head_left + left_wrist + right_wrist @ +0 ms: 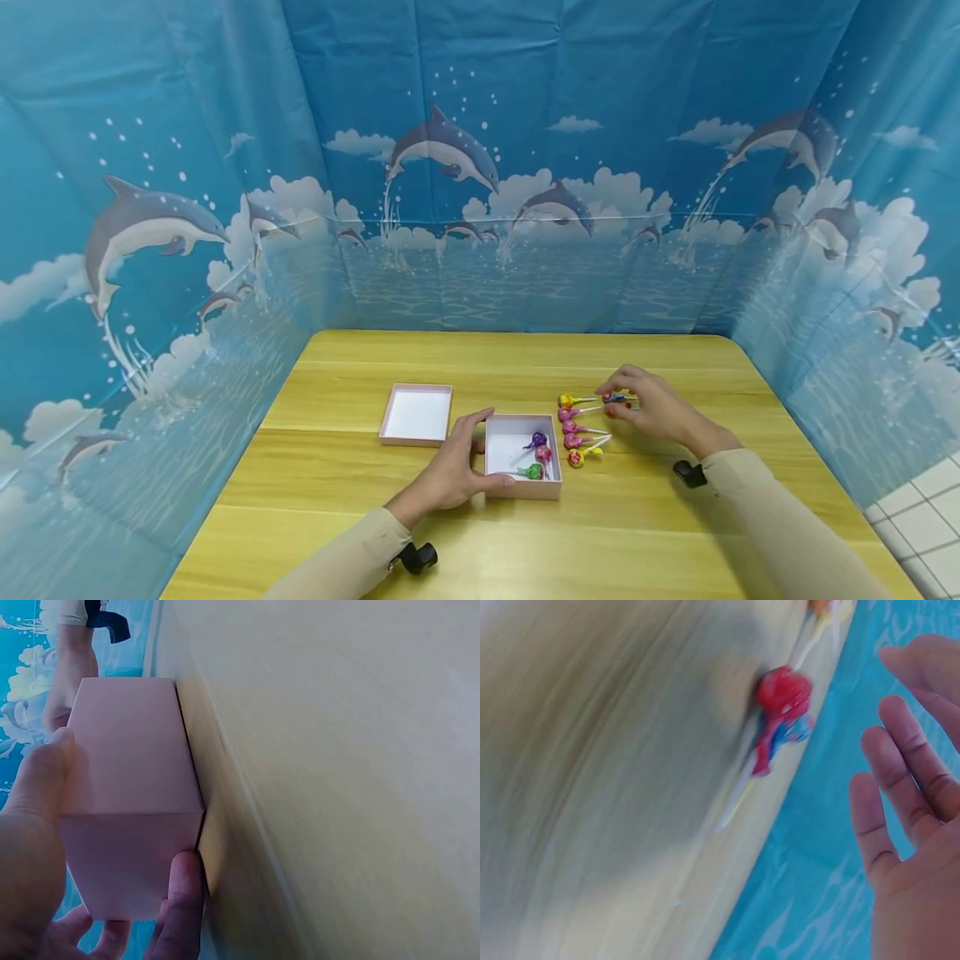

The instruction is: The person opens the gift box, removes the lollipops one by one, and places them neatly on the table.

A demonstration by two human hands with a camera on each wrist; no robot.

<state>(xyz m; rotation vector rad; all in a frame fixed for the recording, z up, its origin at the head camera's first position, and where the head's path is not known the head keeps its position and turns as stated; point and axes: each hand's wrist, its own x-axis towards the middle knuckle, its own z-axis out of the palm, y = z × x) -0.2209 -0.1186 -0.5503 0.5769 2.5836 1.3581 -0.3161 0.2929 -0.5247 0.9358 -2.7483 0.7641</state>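
Note:
My left hand [447,473] holds a small pink box [522,490] at its left side, thumb at the near side and fingers along the left wall. In the left wrist view the fingers wrap round the end of the box [131,750]. Inside its white interior lie a purple lollipop [538,438], a pinkish-red lollipop [543,453] and a green lollipop [533,472]. My right hand [651,406] hovers over lollipops at the right, partly hiding them. In the right wrist view its fingers are loosely bent and hold nothing, beside a red lollipop [784,694] with a blue wrapper [789,733] against it.
Between box and right hand, several lollipops lie in a column, a yellow lollipop [566,401] at the far end and a red-and-yellow lollipop [576,458] nearest. A shallow pink lid [416,414], white inside, lies left of the box. A dolphin-print curtain [480,275] surrounds the wooden table [315,483].

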